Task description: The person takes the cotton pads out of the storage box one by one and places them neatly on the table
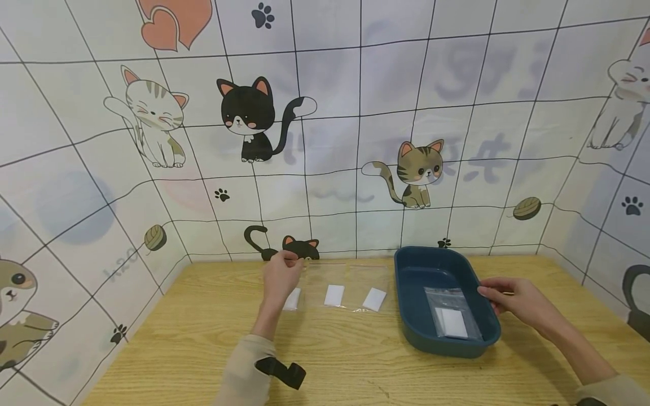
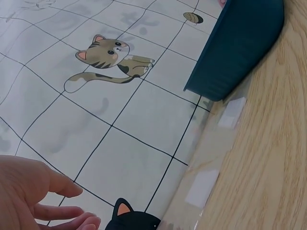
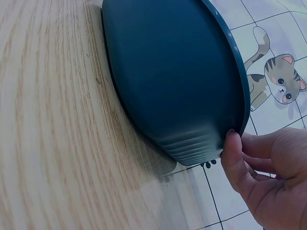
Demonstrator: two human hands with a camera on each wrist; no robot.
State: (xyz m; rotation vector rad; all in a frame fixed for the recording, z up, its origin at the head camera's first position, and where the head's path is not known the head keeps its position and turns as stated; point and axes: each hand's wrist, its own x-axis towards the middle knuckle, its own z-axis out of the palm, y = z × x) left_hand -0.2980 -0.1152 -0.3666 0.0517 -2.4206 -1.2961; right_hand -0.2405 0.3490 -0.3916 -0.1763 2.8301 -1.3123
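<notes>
A dark blue plastic tub (image 1: 439, 347) stands on the right of the table, and my right hand (image 1: 523, 301) pinches its right rim between thumb and fingers, as the right wrist view also shows. Inside lies a clear zip bag (image 1: 431, 299) with white rectangular pieces in it. Left of the tub, clear plastic bags (image 1: 350, 276) lie flat in a row, with white rectangles (image 1: 334, 295) showing through. My left hand (image 1: 281, 276) hovers over the row's left end, partly covering a white piece (image 1: 292, 299). In the left wrist view its fingers are loosely bent with nothing between them.
The wood-grain table (image 1: 335, 361) ends at a cloth backdrop (image 1: 335, 141) printed with cats and grid lines, which also rises at both sides. A black strap (image 1: 280, 372) is round the left sleeve.
</notes>
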